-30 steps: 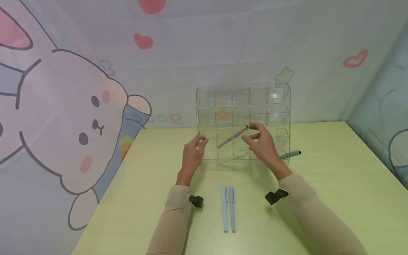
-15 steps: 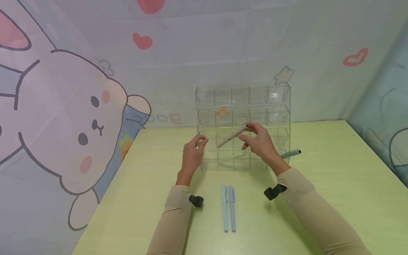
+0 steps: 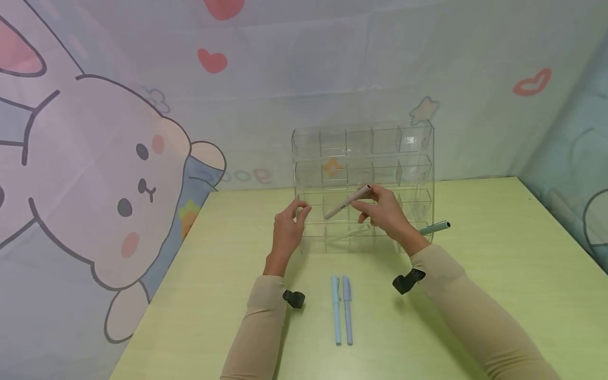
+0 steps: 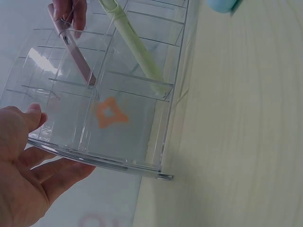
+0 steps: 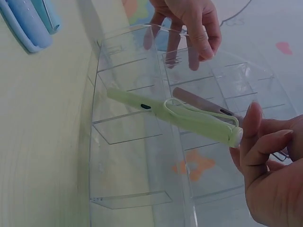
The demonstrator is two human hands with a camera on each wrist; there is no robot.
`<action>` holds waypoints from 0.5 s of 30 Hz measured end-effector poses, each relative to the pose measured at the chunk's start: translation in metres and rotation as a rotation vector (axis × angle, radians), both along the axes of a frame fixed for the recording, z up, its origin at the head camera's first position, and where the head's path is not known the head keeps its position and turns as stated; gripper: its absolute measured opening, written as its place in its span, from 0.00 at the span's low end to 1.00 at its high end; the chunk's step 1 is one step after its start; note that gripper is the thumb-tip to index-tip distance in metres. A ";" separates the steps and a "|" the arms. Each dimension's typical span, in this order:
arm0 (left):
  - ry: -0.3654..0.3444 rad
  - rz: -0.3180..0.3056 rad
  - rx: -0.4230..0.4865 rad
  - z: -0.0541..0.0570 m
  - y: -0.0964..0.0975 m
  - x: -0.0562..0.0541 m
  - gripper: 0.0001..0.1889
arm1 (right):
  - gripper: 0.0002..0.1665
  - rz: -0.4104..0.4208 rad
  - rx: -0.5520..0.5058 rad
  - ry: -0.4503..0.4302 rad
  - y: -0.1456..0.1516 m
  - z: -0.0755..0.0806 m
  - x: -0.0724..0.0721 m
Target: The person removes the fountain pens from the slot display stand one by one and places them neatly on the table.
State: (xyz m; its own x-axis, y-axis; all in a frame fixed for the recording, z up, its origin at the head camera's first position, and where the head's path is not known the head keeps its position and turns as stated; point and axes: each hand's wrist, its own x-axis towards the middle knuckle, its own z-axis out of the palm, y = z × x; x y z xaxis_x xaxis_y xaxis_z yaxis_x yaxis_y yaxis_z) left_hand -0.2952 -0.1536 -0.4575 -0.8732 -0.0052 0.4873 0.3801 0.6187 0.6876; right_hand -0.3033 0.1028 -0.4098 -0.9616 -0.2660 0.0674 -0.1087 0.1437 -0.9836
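A clear acrylic pen rack (image 3: 432, 177) with stepped tiers of small compartments stands at the back of the table. My left hand (image 3: 287, 229) holds its left side panel, thumb on one face and fingers on the other in the left wrist view. My right hand (image 3: 387, 214) pinches the cap end of a pinkish-grey pen (image 3: 340, 209), which slants down leftward into the second tier from the bottom. Below it, a light green pen (image 5: 199, 120) leans in the bottom tier. A dark green pen (image 3: 435, 228) pokes out at the rack's lower right, partly behind my right wrist.
On the table in front of the rack, a light blue pen (image 3: 336, 311) and a lavender pen (image 3: 348, 311) lie side by side between my forearms. A printed cloth backdrop (image 3: 256, 105) hangs right behind the rack.
My right hand has shifted slightly left, its fingers closing in around the pinkish-grey pen's cap end. The pen has barely moved, and my left hand stays on the rack.
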 end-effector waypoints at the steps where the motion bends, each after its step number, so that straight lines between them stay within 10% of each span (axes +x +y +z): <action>1: 0.001 0.000 0.001 0.000 0.000 0.000 0.11 | 0.21 0.005 0.005 0.004 0.000 -0.001 -0.001; 15: 0.007 -0.001 0.007 -0.002 -0.001 0.000 0.11 | 0.14 0.016 -0.027 0.050 -0.003 -0.009 -0.005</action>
State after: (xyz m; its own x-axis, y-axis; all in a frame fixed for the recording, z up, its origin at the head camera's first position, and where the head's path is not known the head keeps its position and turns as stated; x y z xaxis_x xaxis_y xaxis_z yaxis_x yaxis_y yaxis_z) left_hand -0.2955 -0.1544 -0.4593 -0.8696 -0.0081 0.4937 0.3856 0.6134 0.6893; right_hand -0.3084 0.0995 -0.4191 -0.9524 -0.2791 0.1228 -0.1601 0.1148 -0.9804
